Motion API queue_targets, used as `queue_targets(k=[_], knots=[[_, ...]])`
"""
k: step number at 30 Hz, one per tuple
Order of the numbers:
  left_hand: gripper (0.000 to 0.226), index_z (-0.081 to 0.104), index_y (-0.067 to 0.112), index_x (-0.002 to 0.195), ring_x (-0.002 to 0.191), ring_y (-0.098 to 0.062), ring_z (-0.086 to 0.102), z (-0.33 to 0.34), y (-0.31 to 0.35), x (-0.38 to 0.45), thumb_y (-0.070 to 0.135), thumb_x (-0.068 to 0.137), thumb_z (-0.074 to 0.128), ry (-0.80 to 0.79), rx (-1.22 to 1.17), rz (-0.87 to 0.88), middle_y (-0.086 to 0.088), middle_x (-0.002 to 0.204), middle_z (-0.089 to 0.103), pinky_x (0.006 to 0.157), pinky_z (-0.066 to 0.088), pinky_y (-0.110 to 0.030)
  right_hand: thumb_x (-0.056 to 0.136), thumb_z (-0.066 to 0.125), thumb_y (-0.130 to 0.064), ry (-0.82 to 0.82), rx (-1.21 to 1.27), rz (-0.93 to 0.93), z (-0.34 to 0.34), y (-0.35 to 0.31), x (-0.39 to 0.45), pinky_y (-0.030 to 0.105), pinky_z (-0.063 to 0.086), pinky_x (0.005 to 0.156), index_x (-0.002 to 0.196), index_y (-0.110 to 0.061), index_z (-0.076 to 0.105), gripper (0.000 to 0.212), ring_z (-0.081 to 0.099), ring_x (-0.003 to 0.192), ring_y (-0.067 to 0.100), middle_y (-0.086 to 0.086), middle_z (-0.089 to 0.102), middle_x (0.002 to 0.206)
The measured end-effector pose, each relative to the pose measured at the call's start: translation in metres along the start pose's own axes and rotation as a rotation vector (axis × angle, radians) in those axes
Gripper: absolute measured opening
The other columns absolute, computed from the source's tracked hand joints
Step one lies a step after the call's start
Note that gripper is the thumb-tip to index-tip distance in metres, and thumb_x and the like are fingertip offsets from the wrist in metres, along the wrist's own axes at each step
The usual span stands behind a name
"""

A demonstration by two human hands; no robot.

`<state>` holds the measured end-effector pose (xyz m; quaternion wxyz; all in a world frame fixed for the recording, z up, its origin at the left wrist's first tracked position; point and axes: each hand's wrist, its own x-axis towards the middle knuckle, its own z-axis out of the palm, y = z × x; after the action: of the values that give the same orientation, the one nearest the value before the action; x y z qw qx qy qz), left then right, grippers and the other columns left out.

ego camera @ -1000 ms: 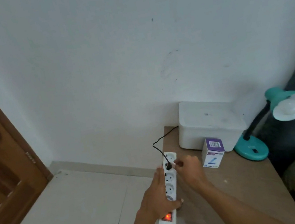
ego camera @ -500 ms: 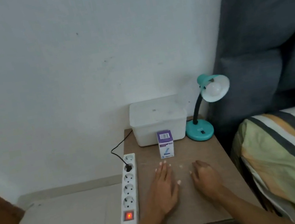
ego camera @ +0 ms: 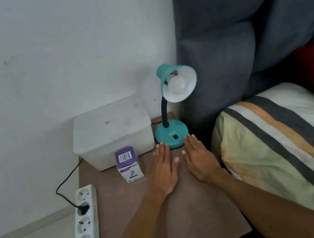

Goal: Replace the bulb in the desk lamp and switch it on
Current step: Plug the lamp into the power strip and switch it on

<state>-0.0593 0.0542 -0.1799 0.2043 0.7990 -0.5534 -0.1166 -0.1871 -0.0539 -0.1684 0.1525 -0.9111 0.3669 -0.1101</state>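
Observation:
A teal desk lamp stands at the back right of the wooden bedside table, its shade tilted toward me with a white bulb in it, unlit. A black switch sits on its base. My left hand and my right hand lie flat, palms down, on the table just in front of the base, holding nothing; the fingertips almost touch the base. A purple and white bulb box stands left of my left hand.
A white lidded plastic box sits at the back left. A white power strip lies along the table's left edge with the lamp's black plug in it. A bed with a striped pillow and grey headboard borders the right.
Both hands left the power strip and plug, then slid forward flat on the table to the lamp base. The camera turned right and closer.

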Motion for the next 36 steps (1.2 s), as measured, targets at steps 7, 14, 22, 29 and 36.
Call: queue_targets(k=[7, 14, 22, 29, 36], knots=[[0.086, 0.005, 0.017, 0.161, 0.156, -0.013, -0.011, 0.014, -0.024, 0.039, 0.069, 0.095, -0.01, 0.019, 0.035, 0.074, 0.003, 0.166, -0.007, 0.128, 0.0, -0.033, 0.098, 0.003, -0.044, -0.019, -0.064, -0.078, 0.026, 0.017, 0.037, 0.041, 0.014, 0.124, 0.156, -0.005, 0.016, 0.071, 0.011, 0.152, 0.025, 0.015, 0.017, 0.163], [0.076, 0.01, 0.012, 0.161, 0.157, -0.016, -0.003, 0.028, -0.033, 0.043, 0.058, 0.102, -0.004, 0.035, 0.108, 0.115, -0.005, 0.169, 0.003, 0.128, 0.003, -0.034, 0.101, 0.015, -0.038, 0.003, -0.079, -0.104, 0.041, 0.025, 0.04, 0.044, 0.02, 0.122, 0.156, -0.007, 0.019, 0.063, 0.017, 0.151, 0.024, 0.013, 0.023, 0.162], [0.067, 0.023, 0.006, 0.159, 0.157, -0.022, 0.007, 0.03, -0.033, 0.044, 0.047, 0.107, 0.017, 0.056, 0.058, 0.103, -0.012, 0.168, 0.015, 0.128, 0.007, -0.036, 0.1, 0.037, -0.028, 0.085, -0.089, -0.139, 0.047, 0.025, 0.041, 0.04, 0.022, 0.121, 0.148, -0.005, 0.041, 0.054, 0.036, 0.144, 0.027, 0.014, 0.044, 0.152], [0.068, 0.023, 0.007, 0.159, 0.156, -0.017, 0.004, 0.031, -0.034, 0.044, 0.048, 0.105, 0.015, 0.091, 0.049, 0.111, -0.009, 0.168, 0.014, 0.128, 0.008, -0.037, 0.1, 0.034, -0.033, 0.102, -0.107, -0.169, 0.048, 0.025, 0.041, 0.039, 0.016, 0.122, 0.148, -0.004, 0.039, 0.057, 0.032, 0.146, 0.028, 0.017, 0.04, 0.154], [0.063, 0.022, 0.009, 0.16, 0.157, -0.017, 0.003, 0.035, -0.036, 0.047, 0.045, 0.108, 0.02, 0.093, 0.035, 0.11, -0.009, 0.168, 0.015, 0.129, 0.006, -0.036, 0.1, 0.033, -0.036, 0.124, -0.08, -0.181, 0.05, 0.026, 0.043, 0.039, 0.014, 0.123, 0.15, -0.005, 0.036, 0.059, 0.028, 0.148, 0.028, 0.017, 0.035, 0.157]])
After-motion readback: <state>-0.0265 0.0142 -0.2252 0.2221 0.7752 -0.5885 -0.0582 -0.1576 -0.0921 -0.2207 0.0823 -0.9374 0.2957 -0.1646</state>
